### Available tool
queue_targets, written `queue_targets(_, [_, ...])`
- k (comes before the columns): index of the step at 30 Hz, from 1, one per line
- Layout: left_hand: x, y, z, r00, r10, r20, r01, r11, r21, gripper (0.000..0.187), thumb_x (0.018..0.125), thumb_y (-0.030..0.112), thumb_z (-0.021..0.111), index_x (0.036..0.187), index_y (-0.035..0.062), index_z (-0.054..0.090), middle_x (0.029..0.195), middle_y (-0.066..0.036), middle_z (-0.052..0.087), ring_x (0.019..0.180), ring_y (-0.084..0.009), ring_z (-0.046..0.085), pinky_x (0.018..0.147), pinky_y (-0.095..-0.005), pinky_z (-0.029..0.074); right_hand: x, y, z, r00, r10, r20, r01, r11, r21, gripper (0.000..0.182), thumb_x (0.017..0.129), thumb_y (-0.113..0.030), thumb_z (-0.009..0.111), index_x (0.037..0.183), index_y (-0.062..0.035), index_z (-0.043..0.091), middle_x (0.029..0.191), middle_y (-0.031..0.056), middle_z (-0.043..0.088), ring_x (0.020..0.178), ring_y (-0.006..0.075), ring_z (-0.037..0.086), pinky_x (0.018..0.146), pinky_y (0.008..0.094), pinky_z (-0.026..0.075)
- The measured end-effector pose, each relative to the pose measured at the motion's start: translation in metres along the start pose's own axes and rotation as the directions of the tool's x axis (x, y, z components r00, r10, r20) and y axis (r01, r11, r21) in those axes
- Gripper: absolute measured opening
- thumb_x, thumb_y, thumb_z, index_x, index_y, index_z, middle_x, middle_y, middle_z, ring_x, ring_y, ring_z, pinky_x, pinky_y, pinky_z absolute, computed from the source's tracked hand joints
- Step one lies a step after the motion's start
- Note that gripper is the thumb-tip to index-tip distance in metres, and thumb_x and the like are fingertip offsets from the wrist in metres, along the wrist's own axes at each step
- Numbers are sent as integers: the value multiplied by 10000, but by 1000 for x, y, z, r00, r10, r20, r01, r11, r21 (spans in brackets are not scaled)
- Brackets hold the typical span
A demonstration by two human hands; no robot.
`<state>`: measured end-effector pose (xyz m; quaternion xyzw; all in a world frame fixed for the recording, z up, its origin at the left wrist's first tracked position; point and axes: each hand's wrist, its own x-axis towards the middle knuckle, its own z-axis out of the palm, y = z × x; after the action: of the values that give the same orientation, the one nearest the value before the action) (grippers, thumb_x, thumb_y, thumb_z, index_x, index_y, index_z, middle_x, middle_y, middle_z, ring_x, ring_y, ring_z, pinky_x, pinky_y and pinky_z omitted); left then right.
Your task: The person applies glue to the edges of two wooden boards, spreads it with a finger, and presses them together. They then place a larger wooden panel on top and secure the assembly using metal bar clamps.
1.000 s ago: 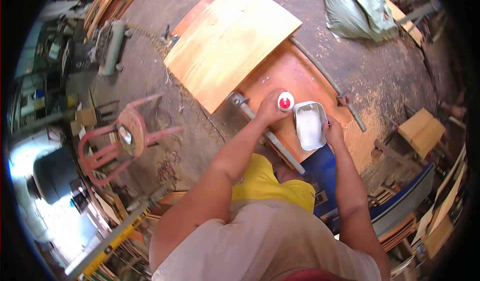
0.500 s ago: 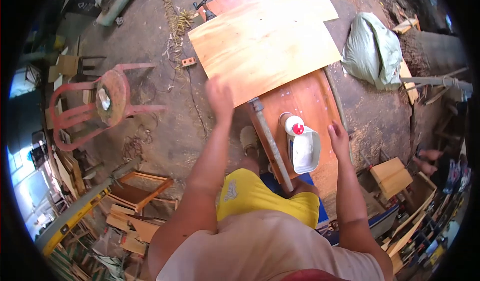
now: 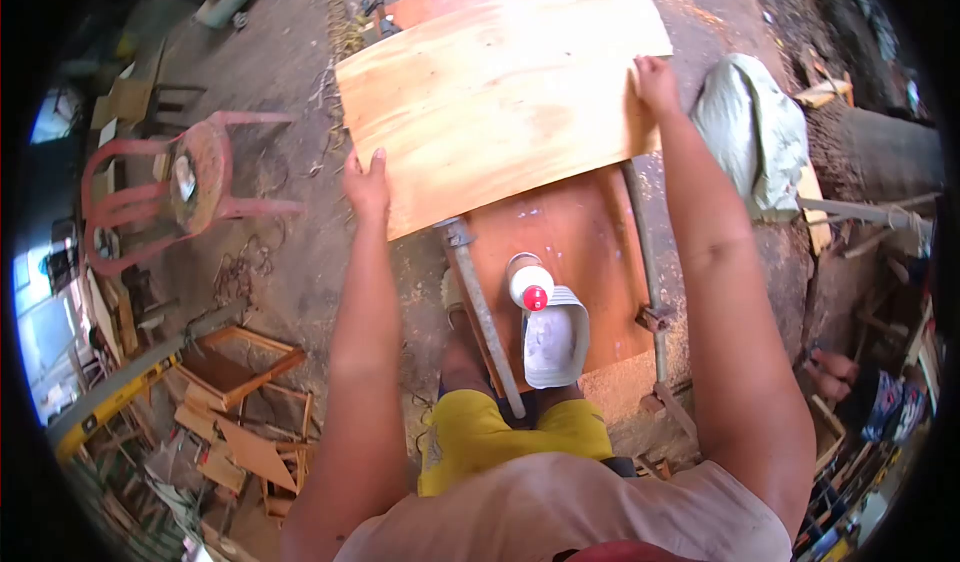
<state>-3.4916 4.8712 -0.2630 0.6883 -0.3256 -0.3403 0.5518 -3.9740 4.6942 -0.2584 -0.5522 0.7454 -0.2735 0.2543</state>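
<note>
A pale plywood sheet [image 3: 500, 102] lies across the far part of a reddish-brown wooden panel [image 3: 600, 232]. My left hand [image 3: 369, 190] grips its near left edge, thumb on top and fingers hidden beneath. On the right edge, my right hand [image 3: 657, 84] is closed around the sheet. Nearer me on the panel stand a white bottle with a red cap [image 3: 531, 284] and a white cut-open plastic container [image 3: 555, 347] with whitish stuff inside. A metal bar clamp [image 3: 485, 322] runs along the panel's left side, and another bar [image 3: 645, 252] along its right.
A worn red plastic chair [image 3: 205, 177] stands at left. A pale sack [image 3: 750, 132] sits at right. A yellow level [image 3: 115, 402] and wooden frames [image 3: 240, 362] are at lower left. Part of another person [image 3: 835, 367] shows at far right.
My right hand has moved from beside the container up to the sheet's right edge. My left hand has settled on the left edge. The stepped right edge now looks more even; the view has shifted.
</note>
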Motion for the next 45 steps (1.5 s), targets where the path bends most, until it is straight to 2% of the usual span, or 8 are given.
queue_targets(2, [3, -8, -6, 999, 0, 33, -1, 1000, 13, 375, 893, 45, 649, 1231, -72, 535, 1128, -123, 660, 1009, -167, 619, 897, -292, 468, 22, 11, 12, 969, 147, -197, -142, 989, 41, 398, 882, -366, 640, 950, 23, 691, 916, 201, 712, 887, 404, 665, 820, 431, 511])
queue_targets(6, [0, -1, -4, 1000, -5, 26, 5, 1000, 8, 378, 890, 53, 656, 1227, -73, 541, 1117, -122, 667, 1002, -162, 622, 892, -288, 467, 62, 70, 29, 900, 274, -341, -157, 930, 333, 513, 862, -423, 660, 1131, 13, 650, 1140, 204, 667, 1056, 299, 636, 904, 384, 479])
queue_targets(23, [0, -2, -7, 998, 48, 37, -53, 988, 145, 365, 923, 81, 633, 1235, -83, 539, 1130, -137, 656, 1009, -171, 607, 907, -301, 460, 43, 18, -6, 945, 197, -262, -91, 925, 369, 391, 942, -324, 596, 1170, -12, 654, 978, 79, 698, 880, 157, 620, 821, 324, 484])
queue_targets(28, [2, -3, -9, 996, 33, 80, -45, 986, 162, 407, 949, 121, 615, 1298, -60, 508, 1228, -133, 618, 1073, -178, 588, 937, -304, 450, 20, 14, -40, 952, 300, 66, -304, 892, 334, 584, 967, -485, 499, 1330, -30, 554, 1192, 145, 662, 1083, 224, 618, 953, 339, 454])
queue_targets(32, [-3, -2, -17, 983, 88, 162, -127, 961, 245, 507, 929, 112, 626, 1359, -84, 445, 1313, -199, 561, 1204, -251, 533, 1039, -333, 383, -59, 41, -54, 992, -87, 95, 62, 969, 239, 669, 987, -485, 472, 1474, -41, 354, 1471, 197, 430, 1384, 256, 385, 1125, 347, 305])
queue_targets(34, [-35, -15, -35, 995, 98, 3, -88, 881, 465, 625, 930, 151, 629, 1436, -73, 338, 1456, -240, 415, 1355, -308, 402, 1113, -371, 313, -106, 94, -54, 969, -190, 159, 140, 950, 281, 598, 1005, -402, 479, 1468, -42, 364, 1464, 194, 440, 1354, 270, 427, 1117, 351, 322])
queue_targets(37, [-154, 19, -70, 997, 83, 8, -80, 928, 365, 698, 952, 177, 604, 1494, -39, 222, 1545, -243, 254, 1431, -326, 279, 1153, -406, 263, -206, 194, -70, 906, 39, 421, -140, 967, 213, 534, 968, -291, 584, 1414, -32, 445, 1397, 171, 523, 1264, 249, 524, 1042, 373, 423])
queue_targets(45, [-403, 53, -68, 990, -125, -66, 141, 890, 434, 493, 918, 56, 559, 1377, -17, 395, 1257, -132, 543, 1098, -211, 548, 933, -335, 450, -393, 273, -155, 807, 299, 510, -309, 949, -66, 525, 836, -124, 724, 1331, -108, 550, 1164, 141, 648, 998, 240, 632, 889, 343, 506])
